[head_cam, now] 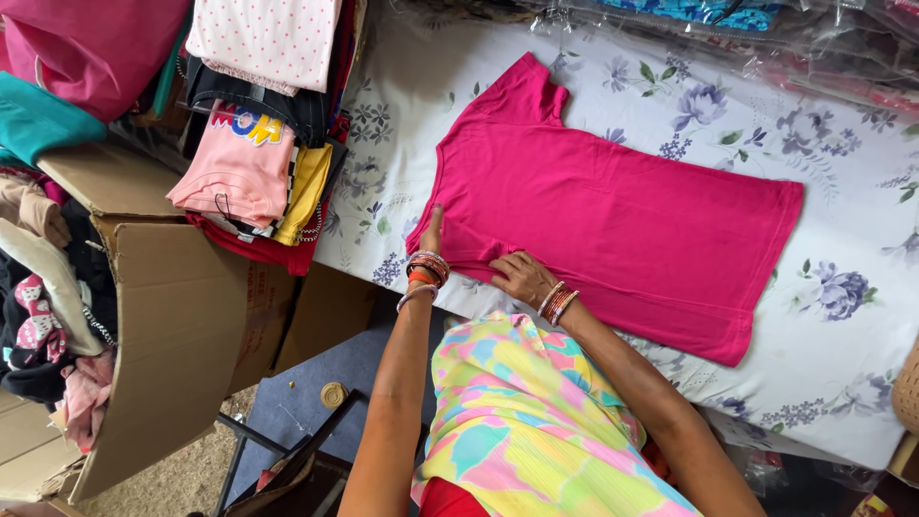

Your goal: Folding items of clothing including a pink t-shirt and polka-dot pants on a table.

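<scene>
Head view: a bright pink T-shirt (613,206) lies spread flat across the middle of the frame on a white sheet with purple flowers (842,172), its neck and short sleeve toward the upper centre and its hem toward the right. Both hands rest on its lower left edge. The left hand (432,233) lies edge-on to the camera, flat against the cloth near the sleeve side with fingers together and pointing up the frame; whether it pinches any cloth cannot be told. The right hand (520,276), just beside it, presses palm-down with fingers spread loosely on the fabric, gripping nothing visibly. Both wrists carry red and silver bangles (427,268). Outward, a pile of folded clothes (254,144) hangs over the sheet's edge at upper left, and an open cardboard box (182,325) stuffed with garments fills the left side. Clear plastic packets (728,29) line the top right
</scene>
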